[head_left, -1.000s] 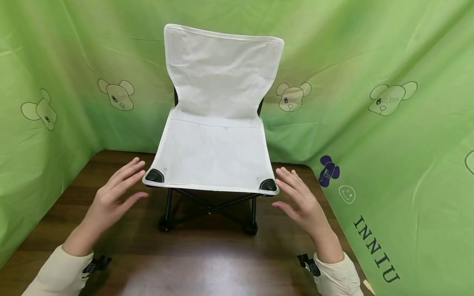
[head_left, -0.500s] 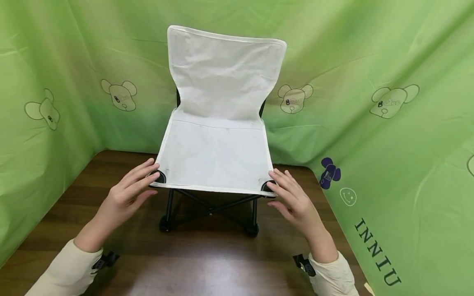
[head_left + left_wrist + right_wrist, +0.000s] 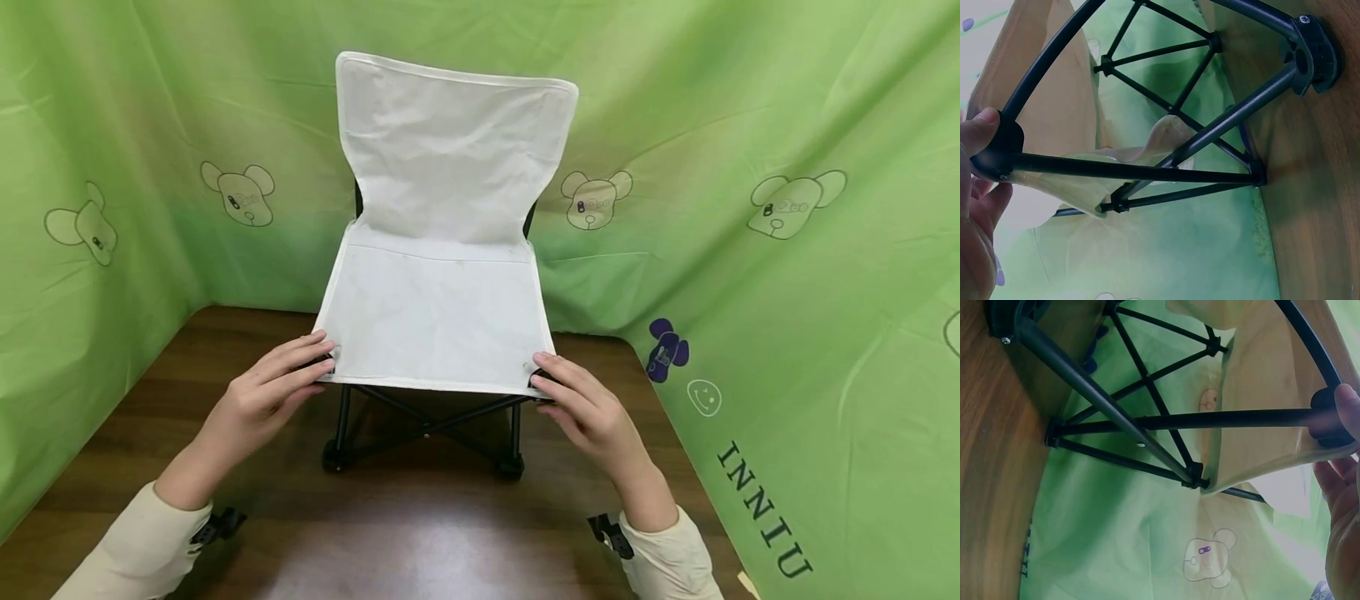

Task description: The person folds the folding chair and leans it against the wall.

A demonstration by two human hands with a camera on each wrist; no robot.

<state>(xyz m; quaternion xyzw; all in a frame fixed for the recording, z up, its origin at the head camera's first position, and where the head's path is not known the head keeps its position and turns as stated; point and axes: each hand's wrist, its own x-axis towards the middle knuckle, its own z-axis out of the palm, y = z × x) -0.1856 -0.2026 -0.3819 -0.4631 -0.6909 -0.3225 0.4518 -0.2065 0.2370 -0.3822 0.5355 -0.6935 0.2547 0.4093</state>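
Note:
A white folding chair point(image 3: 438, 308) stands unfolded on the table, its backrest upright and its crossed black legs point(image 3: 427, 433) beneath the seat. My left hand point(image 3: 262, 396) grips the seat's front left corner, fingers over the top. In the left wrist view the thumb point(image 3: 984, 125) presses the black corner joint point(image 3: 1007, 147) from below. At the front right corner my right hand point(image 3: 592, 412) holds the seat the same way. Its thumb point(image 3: 1349, 403) lies against the right corner joint point(image 3: 1325, 422) in the right wrist view. Both hands partly cover the black corner patches.
A brown wooden table point(image 3: 420, 525) carries the chair. Green curtains point(image 3: 750, 108) with printed bear heads hang behind and on both sides, close to the table edges. Black wrist mounts point(image 3: 217, 527) are strapped at both sleeves.
Both hands have moved inward from beside the seat onto its front corners, and their fingers and thumbs have closed on them. The chair stays in place.

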